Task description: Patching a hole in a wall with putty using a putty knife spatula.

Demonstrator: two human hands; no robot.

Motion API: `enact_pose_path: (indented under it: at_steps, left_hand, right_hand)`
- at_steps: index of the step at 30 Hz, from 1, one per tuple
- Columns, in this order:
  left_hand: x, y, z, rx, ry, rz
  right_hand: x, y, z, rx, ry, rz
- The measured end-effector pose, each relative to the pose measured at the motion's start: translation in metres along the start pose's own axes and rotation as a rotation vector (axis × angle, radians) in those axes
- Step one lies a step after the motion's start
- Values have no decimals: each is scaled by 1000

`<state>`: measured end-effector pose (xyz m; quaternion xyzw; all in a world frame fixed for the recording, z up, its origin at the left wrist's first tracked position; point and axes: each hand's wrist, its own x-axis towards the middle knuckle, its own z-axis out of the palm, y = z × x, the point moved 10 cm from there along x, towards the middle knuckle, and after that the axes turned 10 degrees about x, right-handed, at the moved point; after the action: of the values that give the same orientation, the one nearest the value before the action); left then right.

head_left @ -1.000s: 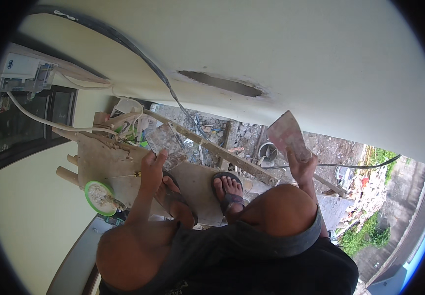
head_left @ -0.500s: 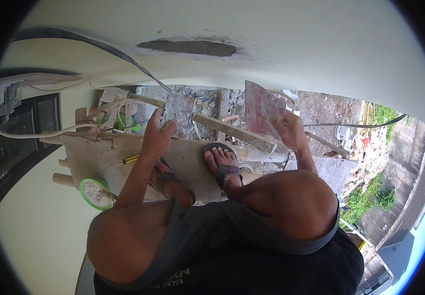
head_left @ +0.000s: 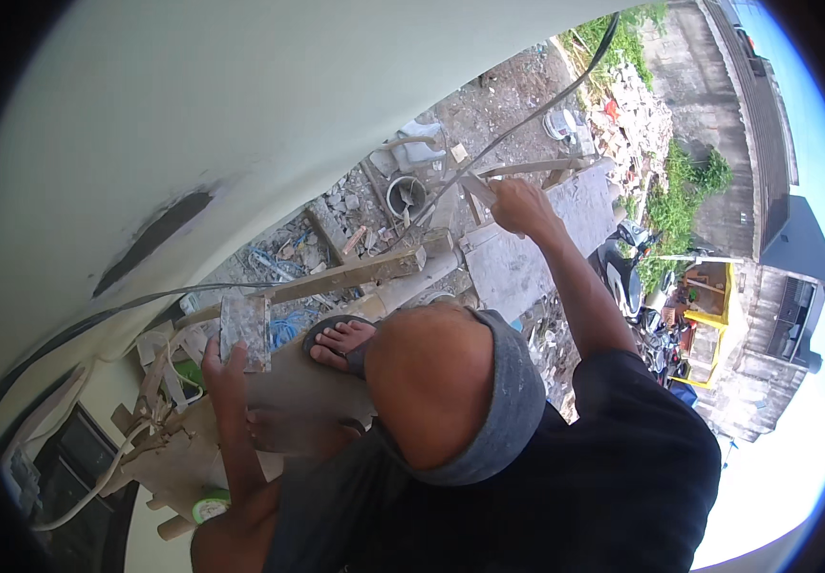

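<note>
"Where's the light coming from?"
"Daylight, from the right. Low down the sky burns out to white, and the rubble glares beyond the far corner of the grey board."
"And left?"
"Dimmer. The pale wall lies in soft shade; the window goes nearly black."
"Sharp?"
"Mostly, but the left foot smears on the tan board. Lines bow, and round black vignetting swallows the corners."

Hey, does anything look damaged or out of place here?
Yes: above and left of the left hand, the pale wall has a long, dark, ragged-edged patch, unlike the smooth surface around it. Loose rubble lies scattered at upper right.
</note>
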<state>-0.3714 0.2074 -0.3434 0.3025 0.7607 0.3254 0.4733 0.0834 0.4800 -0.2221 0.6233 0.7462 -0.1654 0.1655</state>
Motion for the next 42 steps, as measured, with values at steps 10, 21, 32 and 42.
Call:
enact_pose_path:
  at_steps: [10, 21, 32, 42]
  left_hand:
    - [13, 11, 11, -2, -81, 18]
    - [-11, -4, -11, -16, -38, -122]
    - [-4, -5, 1, 14, -98, -96]
    - [6, 17, 26, -557, -260, -84]
  right_hand:
    - [20, 63, 85, -13, 189, -101]
    - [-3, 187, 20, 218, 44, 296]
    - [12, 230, 99, 237, -54, 331]
    - [-48, 25, -4, 431, -406, -54]
